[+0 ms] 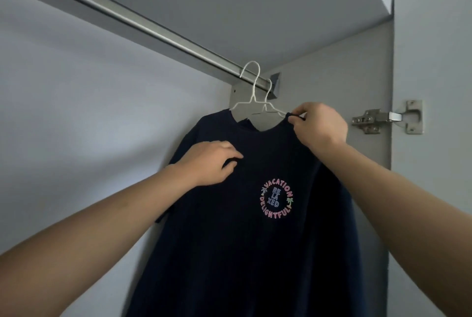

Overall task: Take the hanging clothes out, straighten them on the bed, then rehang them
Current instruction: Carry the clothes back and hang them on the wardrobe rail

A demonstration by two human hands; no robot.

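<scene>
Inside a pale grey wardrobe, a navy cotton T-shirt [255,227] with a round pink-and-blue chest print hangs on a white wire hanger [251,91] hooked over the brushed-metal rail [132,20] near its right end, a second white hook just behind it. The right hand [319,125] pinches the collar edge at the shirt's right shoulder, directly below the hook and the nearer hand to it; the left hand [209,163] lies on the left chest, fingers loosely curled into the cloth. The rail runs from upper left down to right, so lifting off probably means raising the hook up and towards the person.
</scene>
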